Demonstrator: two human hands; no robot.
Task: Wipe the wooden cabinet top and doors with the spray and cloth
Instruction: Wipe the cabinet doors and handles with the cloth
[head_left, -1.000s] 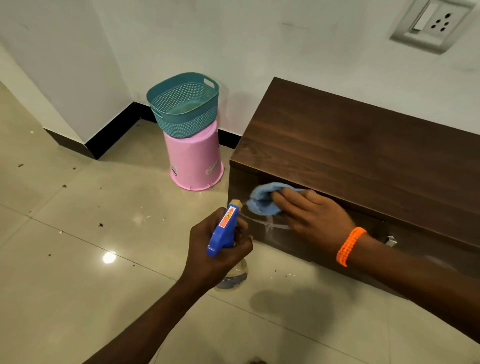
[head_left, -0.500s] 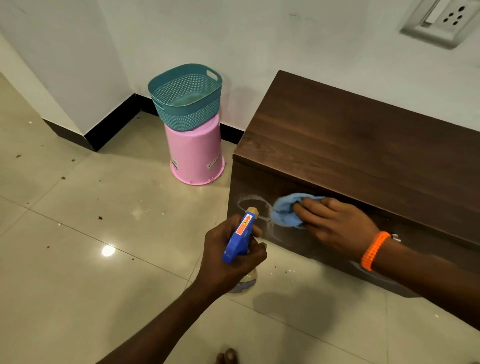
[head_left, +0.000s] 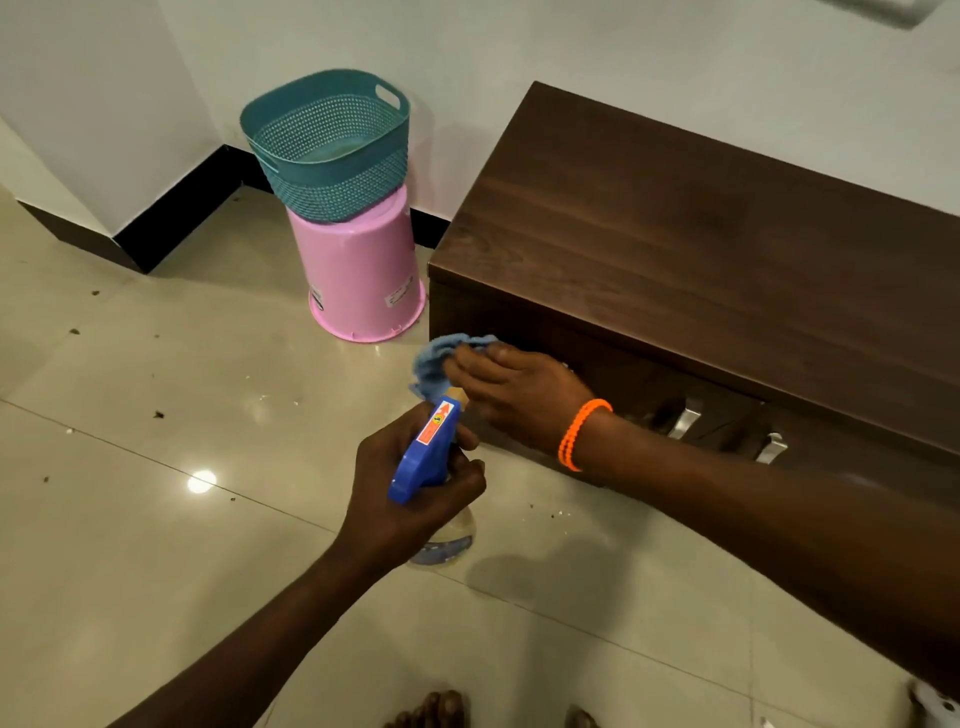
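A low dark wooden cabinet stands against the wall on the right, with two metal handles on its front doors. My right hand, an orange bead band on its wrist, presses a crumpled blue cloth against the left end of the cabinet front. My left hand grips a spray bottle with a blue trigger head and a clear body. The bottle's nozzle points toward the cabinet front, just below the cloth.
A teal perforated basket sits on an upturned pink bucket just left of the cabinet. Black skirting runs along the wall corner behind. The glossy tiled floor carries scattered dark crumbs. Toes show at the bottom edge.
My right hand has slid the cloth left along the cabinet front to its left corner. The left hand holds the spray bottle in nearly the same spot. The door handles have come into view.
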